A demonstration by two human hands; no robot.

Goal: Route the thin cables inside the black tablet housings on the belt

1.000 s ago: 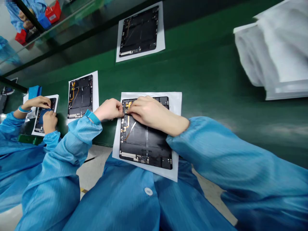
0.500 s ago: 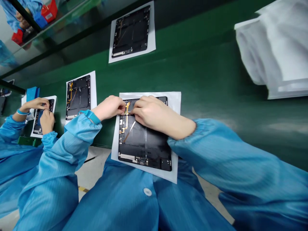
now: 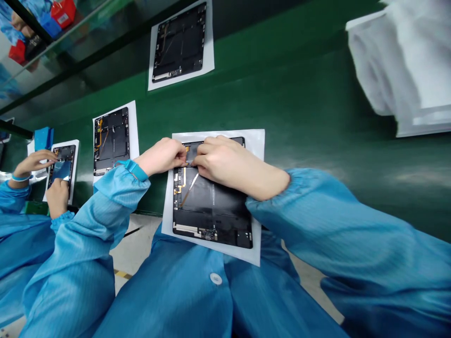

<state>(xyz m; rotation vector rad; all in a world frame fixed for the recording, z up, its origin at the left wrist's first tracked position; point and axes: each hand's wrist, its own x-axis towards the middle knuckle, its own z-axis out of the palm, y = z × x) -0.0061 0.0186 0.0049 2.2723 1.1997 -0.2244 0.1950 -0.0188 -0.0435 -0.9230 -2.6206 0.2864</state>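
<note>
An opened black tablet (image 3: 225, 213) lies on a white sheet (image 3: 256, 145) in front of me, its inner side up. Over its upper left part, my left hand (image 3: 162, 156) is closed, with thumb and fingers pinched together. My right hand (image 3: 223, 161) is also closed, its fingertips just to the right of the left ones. What the fingertips hold, if anything, is too small and covered to make out. An orange flex cable (image 3: 184, 176) shows below the left fingertips, its upper part mostly hidden. A thin strip (image 3: 190, 188) runs diagonally across the tablet.
Another opened tablet (image 3: 112, 138) lies on a sheet to the left, and one more (image 3: 179, 42) farther back. A co-worker's hands (image 3: 58, 195) are at a tablet on the far left. White sheets (image 3: 405, 65) are heaped at right on the green table (image 3: 310, 98).
My left fingertips have shifted slightly right, now covering more of the orange flex cable. My right hand stays about in place. The co-worker's hands have moved apart. The view has shifted slightly.
</note>
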